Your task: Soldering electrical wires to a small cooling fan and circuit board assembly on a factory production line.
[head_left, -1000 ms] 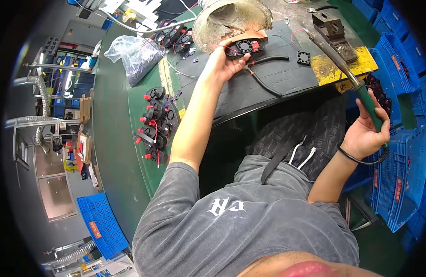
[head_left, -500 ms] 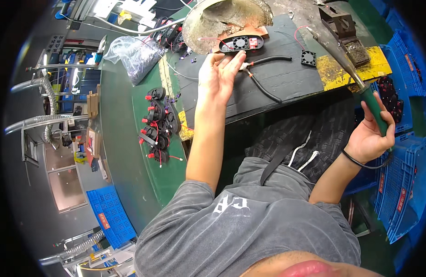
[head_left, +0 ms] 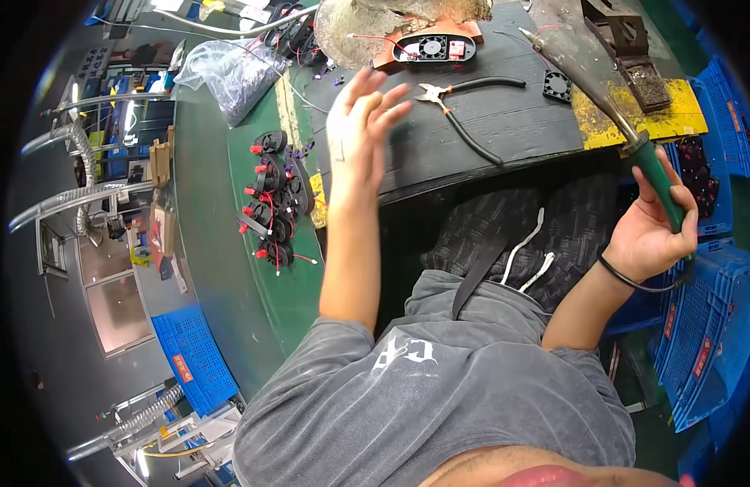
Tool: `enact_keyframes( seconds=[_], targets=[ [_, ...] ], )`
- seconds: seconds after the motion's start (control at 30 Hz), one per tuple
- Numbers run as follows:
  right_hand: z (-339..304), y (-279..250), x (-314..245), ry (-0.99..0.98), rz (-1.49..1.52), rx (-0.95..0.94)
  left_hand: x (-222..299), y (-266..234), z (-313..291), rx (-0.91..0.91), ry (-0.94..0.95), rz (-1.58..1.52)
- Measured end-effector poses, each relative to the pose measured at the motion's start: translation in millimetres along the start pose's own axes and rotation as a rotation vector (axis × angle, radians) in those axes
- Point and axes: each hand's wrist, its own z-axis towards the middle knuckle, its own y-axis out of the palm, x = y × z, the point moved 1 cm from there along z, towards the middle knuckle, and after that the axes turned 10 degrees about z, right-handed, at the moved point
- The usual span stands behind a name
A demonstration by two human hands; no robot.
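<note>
My right hand (head_left: pixel 652 229) is wrapped round the green handle of a large soldering iron (head_left: pixel 582 85), whose tip points up and left over the bench. My left hand (head_left: pixel 358 134) is raised with its fingers apart and nothing in them, left of a pair of cutting pliers (head_left: pixel 449 94). The pliers lie with black handles spread on the black bench mat. Beyond them, a black oval housing (head_left: pixel 470 53) rests in an orange-brown holder (head_left: pixel 383 60). A small square fan (head_left: pixel 432 48) and a red part (head_left: pixel 456 50) sit in the housing. Another small fan (head_left: pixel 557 85) lies by the iron.
A worn, dirty hood (head_left: pixel 346 36) hangs over the holder. The soldering iron stand (head_left: pixel 644 77) is at the far right. Several black housings with red wires (head_left: pixel 269 207) lie left of the mat, near a clear plastic bag (head_left: pixel 237 85). Blue crates (head_left: pixel 708 316) stand at the right.
My left hand has moved left and back from the housing, its fingers spreading. The right hand still holds the soldering iron. The whole view has shifted slightly.
</note>
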Motion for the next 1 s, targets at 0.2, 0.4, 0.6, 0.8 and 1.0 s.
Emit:
enact_keyframes(
  seconds=[0.2, 0.4, 0.6, 0.8, 1.0],
  targets=[
    [7, -10, 0, 0.049, 0.017, -0.062, 10, -72, 11, -0.030, 0.812, 1.593],
    [19, -5, 6, 0.031, 0.057, -0.045, 16, -84, 27, -0.150, 0.821, 1.510],
    [18, 12, 12, 0.004, -0.042, 0.041, 38, -86, 13, 0.011, 0.865, 1.218],
    [12, 28, 16, 0.029, 0.004, -0.015, 73, -112, -7, 0.251, 0.845, 0.901],
    [6, 42, 18, 0.059, 0.038, -0.048, 124, -144, -75, 0.372, 0.727, 0.326]
  ],
)
